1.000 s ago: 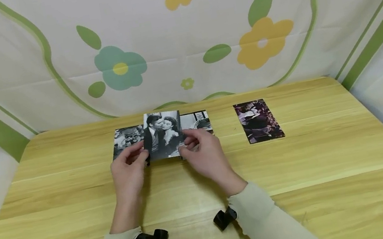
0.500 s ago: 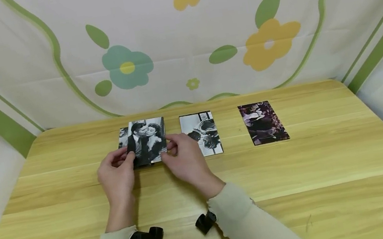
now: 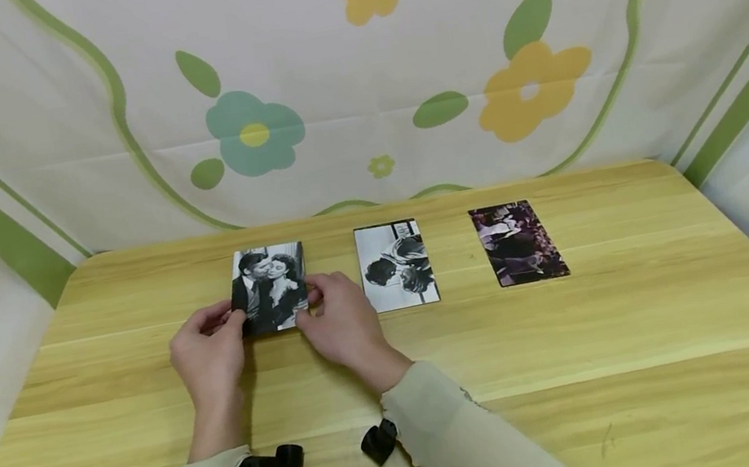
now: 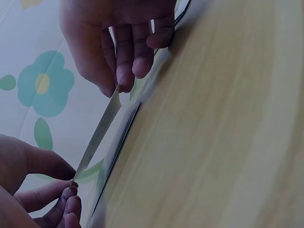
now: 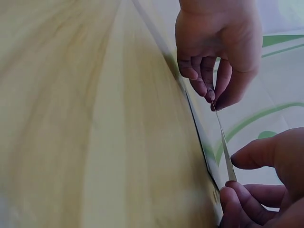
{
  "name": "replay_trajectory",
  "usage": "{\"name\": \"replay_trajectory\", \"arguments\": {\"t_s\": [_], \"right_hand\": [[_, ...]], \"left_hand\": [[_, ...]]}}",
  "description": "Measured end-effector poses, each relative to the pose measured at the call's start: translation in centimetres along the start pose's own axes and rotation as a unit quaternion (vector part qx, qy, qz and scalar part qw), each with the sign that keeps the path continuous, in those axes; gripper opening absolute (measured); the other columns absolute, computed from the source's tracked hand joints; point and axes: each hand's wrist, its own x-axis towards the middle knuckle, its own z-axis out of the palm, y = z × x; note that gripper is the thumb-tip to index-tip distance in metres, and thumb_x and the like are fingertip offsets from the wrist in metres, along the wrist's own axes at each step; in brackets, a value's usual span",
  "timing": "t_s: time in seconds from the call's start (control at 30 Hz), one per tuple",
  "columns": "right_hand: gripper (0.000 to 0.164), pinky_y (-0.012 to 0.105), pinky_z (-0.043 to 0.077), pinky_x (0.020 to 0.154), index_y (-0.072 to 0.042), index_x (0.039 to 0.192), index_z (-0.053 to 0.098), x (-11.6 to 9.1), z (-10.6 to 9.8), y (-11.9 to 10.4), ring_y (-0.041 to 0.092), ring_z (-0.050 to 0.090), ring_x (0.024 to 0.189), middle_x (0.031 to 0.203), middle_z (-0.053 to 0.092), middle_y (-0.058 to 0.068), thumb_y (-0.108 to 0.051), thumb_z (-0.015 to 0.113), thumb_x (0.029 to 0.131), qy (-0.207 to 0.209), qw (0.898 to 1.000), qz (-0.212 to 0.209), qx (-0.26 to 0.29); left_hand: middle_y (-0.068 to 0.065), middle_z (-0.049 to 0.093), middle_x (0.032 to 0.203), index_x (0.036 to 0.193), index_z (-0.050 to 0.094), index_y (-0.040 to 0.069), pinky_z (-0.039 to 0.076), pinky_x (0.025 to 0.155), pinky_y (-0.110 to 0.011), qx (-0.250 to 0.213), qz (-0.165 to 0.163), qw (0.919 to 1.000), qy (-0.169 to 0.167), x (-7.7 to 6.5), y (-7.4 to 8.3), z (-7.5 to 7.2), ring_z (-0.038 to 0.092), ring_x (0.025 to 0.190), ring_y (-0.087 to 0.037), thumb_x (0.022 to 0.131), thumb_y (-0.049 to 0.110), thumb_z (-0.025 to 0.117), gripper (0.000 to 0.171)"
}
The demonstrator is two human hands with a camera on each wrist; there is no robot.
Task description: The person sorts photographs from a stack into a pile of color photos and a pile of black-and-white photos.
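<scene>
Both hands hold one black-and-white photo card (image 3: pixel 270 288) of a couple, over the left part of the table. My left hand (image 3: pixel 209 358) pinches its left edge between thumb and fingers. The right hand (image 3: pixel 344 328) pinches the opposite edge near the lower corner. Seen edge-on in the left wrist view, the held card (image 4: pixel 99 133) is raised off the table. Beneath it lies another card, whose dark edge (image 4: pixel 116 159) shows there as a thin line; the head view hides it. In the right wrist view the held card (image 5: pixel 224 142) looks slightly bent.
On the wooden table (image 3: pixel 589 363), a second black-and-white card (image 3: pixel 396 265) lies right of the hands. Further right is a dark, purplish card (image 3: pixel 519 242). A flowered cloth (image 3: pixel 334 83) hangs behind the table's far edge. Black straps with mounts (image 3: pixel 268 466) sit on both cuffs.
Both hands have carried the held card leftward, off the middle card and over the left one. The middle card is now fully uncovered; the left one is hidden in the head view.
</scene>
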Motion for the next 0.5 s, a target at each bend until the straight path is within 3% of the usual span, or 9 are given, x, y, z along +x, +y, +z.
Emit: {"name": "replay_trajectory", "arguments": {"t_s": [0.17,0.5], "right_hand": [[0.051,0.021,0.047,0.072,-0.01,0.144,0.068,0.12,0.31,0.04,0.005,0.058,0.082,0.109,0.069,-0.002,-0.017,0.074,0.095,0.003,1.0,0.004,-0.021],[0.05,0.021,0.046,0.071,-0.012,0.144,0.068,0.12,0.59,-0.04,0.007,0.059,0.084,0.11,0.069,-0.003,-0.019,0.075,0.095,0.001,0.999,0.012,-0.044]], "left_hand": [[-0.002,0.071,0.103,0.124,0.079,0.002,0.047,0.069,-0.01,0.008,0.0,1.0,-0.003,0.09,-0.17,-0.1,0.058,0.087,-0.006,0.097,0.01,0.073,0.028],[-0.01,0.071,0.11,0.125,0.078,0.001,0.045,0.068,-0.011,0.027,0.001,0.9996,-0.01,0.15,-0.42,-0.17,0.058,0.093,-0.014,0.098,0.009,0.071,0.03]]}}
